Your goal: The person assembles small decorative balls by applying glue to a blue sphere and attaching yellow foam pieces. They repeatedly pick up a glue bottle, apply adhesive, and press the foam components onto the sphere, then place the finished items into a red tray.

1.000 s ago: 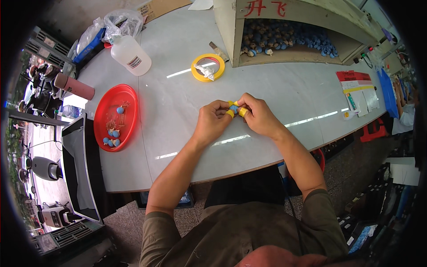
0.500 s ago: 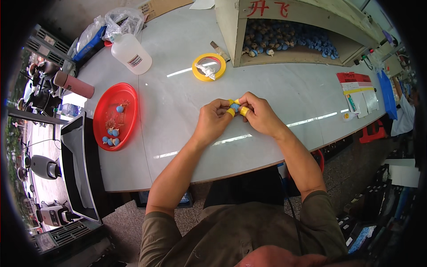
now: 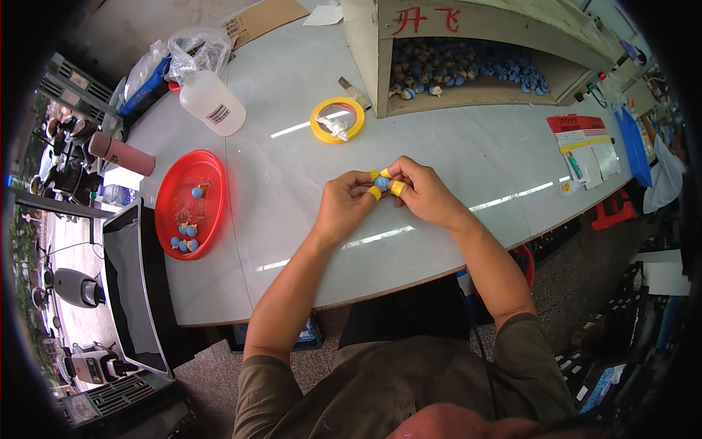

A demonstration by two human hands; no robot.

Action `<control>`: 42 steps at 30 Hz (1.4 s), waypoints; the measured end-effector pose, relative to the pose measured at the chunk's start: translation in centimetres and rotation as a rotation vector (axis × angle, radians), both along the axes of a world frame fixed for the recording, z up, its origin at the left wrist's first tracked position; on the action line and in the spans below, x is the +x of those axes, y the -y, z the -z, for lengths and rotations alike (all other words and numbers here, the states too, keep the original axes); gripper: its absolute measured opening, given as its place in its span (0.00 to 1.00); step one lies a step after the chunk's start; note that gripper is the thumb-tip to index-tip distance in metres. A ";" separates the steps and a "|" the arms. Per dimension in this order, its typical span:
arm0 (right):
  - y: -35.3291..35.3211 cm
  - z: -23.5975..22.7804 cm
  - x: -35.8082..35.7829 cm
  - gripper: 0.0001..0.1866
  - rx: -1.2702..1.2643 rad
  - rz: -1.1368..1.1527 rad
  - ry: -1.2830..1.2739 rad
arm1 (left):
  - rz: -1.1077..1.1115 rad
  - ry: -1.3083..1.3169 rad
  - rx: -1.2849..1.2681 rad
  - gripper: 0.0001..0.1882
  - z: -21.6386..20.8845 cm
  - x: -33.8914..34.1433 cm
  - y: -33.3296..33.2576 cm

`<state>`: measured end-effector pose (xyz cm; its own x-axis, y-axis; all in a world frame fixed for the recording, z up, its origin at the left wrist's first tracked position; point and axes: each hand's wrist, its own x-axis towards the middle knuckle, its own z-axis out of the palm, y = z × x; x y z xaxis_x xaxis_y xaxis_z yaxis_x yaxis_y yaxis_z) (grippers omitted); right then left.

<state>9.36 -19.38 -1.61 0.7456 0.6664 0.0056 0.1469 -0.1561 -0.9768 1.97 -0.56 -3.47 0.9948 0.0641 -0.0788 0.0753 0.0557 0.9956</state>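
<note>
Over the middle of the table, my left hand (image 3: 345, 203) and my right hand (image 3: 425, 192) meet, both with fingers closed around a small round blue piece (image 3: 381, 184). Yellow tape or finger covers wrap the thumb and index tip of each hand. The thumbs press at the near side of the piece and the index fingers at its far side; fingers hide part of it. Several similar small blue-and-cream pieces (image 3: 189, 230) lie in a red round tray (image 3: 221, 180) to the left.
Beyond my hands lies a roll of yellow tape (image 3: 319, 134) with crumpled white stuff on it, beside a flat scraper-like tool (image 3: 354, 94). A cream shelf box (image 3: 383, 73) full of blue pieces stands far right. A white bottle (image 3: 225, 115) and pink flask (image 3: 121, 153) stand left.
The view has shifted slightly, so the table's things sit a little differently. My hands stay together on the blue piece, with more of it showing between the fingers now.
</note>
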 end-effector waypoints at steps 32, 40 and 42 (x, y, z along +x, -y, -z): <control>0.0 0.2 -0.2 0.11 -0.080 0.010 0.069 | -0.031 -0.002 0.001 0.13 0.3 -0.4 0.3; 0.1 0.5 -0.1 0.11 -0.079 0.014 0.136 | -0.033 0.013 0.033 0.15 0.6 -0.3 0.2; 0.1 0.5 -0.1 0.11 -0.080 0.014 0.140 | -0.035 0.012 0.032 0.15 0.5 -0.4 0.3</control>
